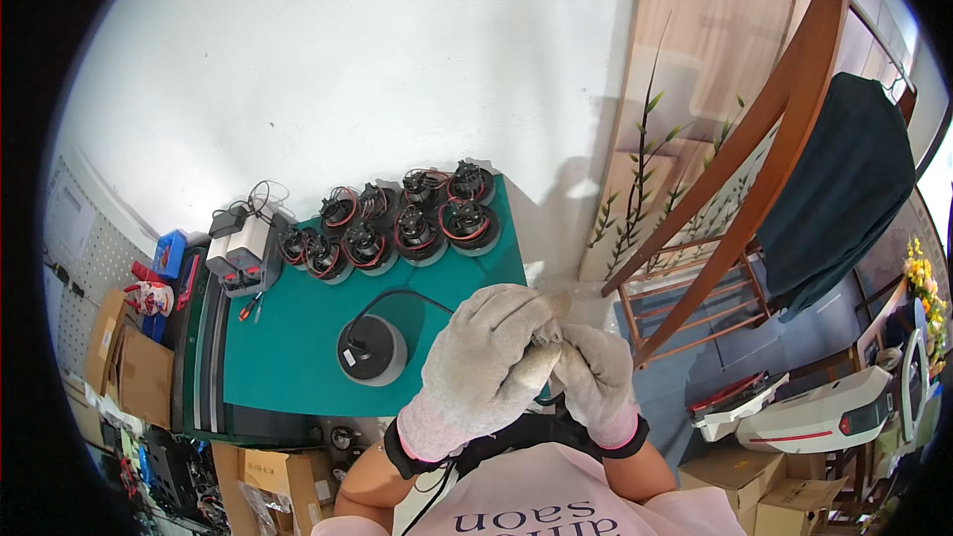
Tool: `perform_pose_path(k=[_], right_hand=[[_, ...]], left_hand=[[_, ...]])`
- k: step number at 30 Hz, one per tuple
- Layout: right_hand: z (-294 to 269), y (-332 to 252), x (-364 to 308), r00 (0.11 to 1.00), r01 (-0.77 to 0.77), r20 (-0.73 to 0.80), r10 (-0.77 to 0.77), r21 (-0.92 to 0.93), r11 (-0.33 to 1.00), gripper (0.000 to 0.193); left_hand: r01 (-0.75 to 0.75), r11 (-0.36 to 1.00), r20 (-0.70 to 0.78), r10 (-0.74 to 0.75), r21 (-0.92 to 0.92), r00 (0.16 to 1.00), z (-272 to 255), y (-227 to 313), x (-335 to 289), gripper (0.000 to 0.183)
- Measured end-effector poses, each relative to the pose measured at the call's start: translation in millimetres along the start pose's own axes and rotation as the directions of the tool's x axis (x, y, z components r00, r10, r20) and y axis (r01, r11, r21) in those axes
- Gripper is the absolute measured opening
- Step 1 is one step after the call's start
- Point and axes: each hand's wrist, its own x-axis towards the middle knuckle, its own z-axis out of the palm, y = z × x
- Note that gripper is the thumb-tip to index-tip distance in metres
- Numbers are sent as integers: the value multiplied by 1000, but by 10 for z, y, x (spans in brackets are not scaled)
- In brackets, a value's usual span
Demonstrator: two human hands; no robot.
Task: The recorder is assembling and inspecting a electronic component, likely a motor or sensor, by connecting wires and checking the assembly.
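gloves, knitted and pale grey with pink cuffs, are worn on both hands, which are held together close to the chest, near the front edge of the green mat point(298, 347). left hand point(486, 362) is curled over the right hand point(596, 382), its fingers pressed against the right fingertips, as if a glove finger were being tugged or a small item pinched; whether anything is held between them cannot be told, since the contact is hidden. by judgement, the step in hand is a preparation or adjustment at the fingers, with the parts on the bench left untouched. round black part point(372, 349) with a black lead lies on the mat just left of the hands, and a row of wound motors point(397, 228) with red wiring stands at the far edge. battery packs point(238, 248) sit at the far left. a reach forward and left to the round part would be called for next, with the fingers first freed.
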Motion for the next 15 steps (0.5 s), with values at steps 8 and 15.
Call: perform_pose_path(k=[8, 15], right_hand=[[84, 10, -14, 997, -58, -36, 63, 117, 991, 22], [30, 51, 22, 995, 100, 6, -100, 3, 995, 18]], left_hand=[[41, 994, -86, -50, -101, 995, 60, 10, 25, 41], [41, 994, -3, -41, 102, 999, 11, 49, -22, 41]])
